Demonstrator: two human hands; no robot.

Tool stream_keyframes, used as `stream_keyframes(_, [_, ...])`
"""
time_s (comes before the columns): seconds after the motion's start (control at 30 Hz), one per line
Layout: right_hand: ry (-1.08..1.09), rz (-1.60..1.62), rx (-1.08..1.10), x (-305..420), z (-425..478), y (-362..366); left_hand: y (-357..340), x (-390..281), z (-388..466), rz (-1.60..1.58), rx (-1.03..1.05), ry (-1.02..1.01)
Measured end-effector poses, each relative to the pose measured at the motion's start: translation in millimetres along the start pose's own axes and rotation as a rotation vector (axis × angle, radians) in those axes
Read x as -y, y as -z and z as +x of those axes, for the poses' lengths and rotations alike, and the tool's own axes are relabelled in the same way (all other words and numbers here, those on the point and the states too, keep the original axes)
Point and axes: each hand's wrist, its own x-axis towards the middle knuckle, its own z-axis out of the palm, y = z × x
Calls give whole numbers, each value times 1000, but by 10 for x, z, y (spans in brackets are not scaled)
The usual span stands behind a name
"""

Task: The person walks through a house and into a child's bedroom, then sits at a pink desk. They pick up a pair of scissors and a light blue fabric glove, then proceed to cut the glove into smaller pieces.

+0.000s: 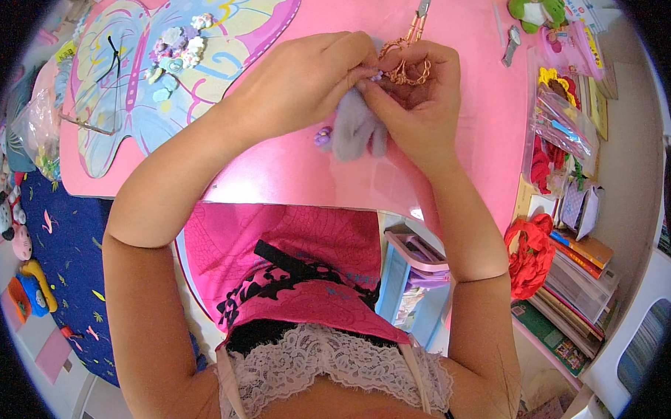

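Note:
My left hand [309, 83] pinches a fuzzy grey-lavender piece [357, 125] near its top, where a small lilac bit [376, 75] shows at the fingertips. The piece hangs in soft loops just above the pink tabletop [289, 167]. Thumb and fingers of my right hand [426, 95] meet the left fingertips at the same spot. Within the right hand rest the ornate gold-coloured handles of a pair of scissors [415, 32], blades pointing away from me. A small purple flower-like ornament [323, 135] lies beside the fuzzy piece. My fingers hide where the piece is gripped.
On the left, a butterfly-shaped board [136, 67] carries a cluster of pastel ornaments [177, 51] and eyeglasses [88, 125]. At the far right are a wristwatch [511, 45] and a green plush toy [536, 11]. Bagged craft supplies [562, 124] and books [566, 312] line the right side.

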Motion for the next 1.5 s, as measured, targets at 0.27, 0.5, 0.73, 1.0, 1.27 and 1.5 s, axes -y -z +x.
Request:
stream_keyframes(0.27, [50,-28,-23,57,-5,-9,-10,-40,26,-227,-32,150])
stream_keyframes(0.5, [12,93,30,66,14,40,-22,57,18,-524,28,277])
stream_keyframes(0.73, [-122,306,44,98,49,75,24,70,41,-776,61,315])
stream_keyframes(1.0, [-65,279,-3,6,50,62,35,113,77,-807,81,306])
stream_keyframes(1.27, [-59,307,-1,18,56,37,113,132,65,-698,137,320])
stream_keyframes(1.5, [-16,65,-19,35,26,1,57,49,36,-252,-11,110])
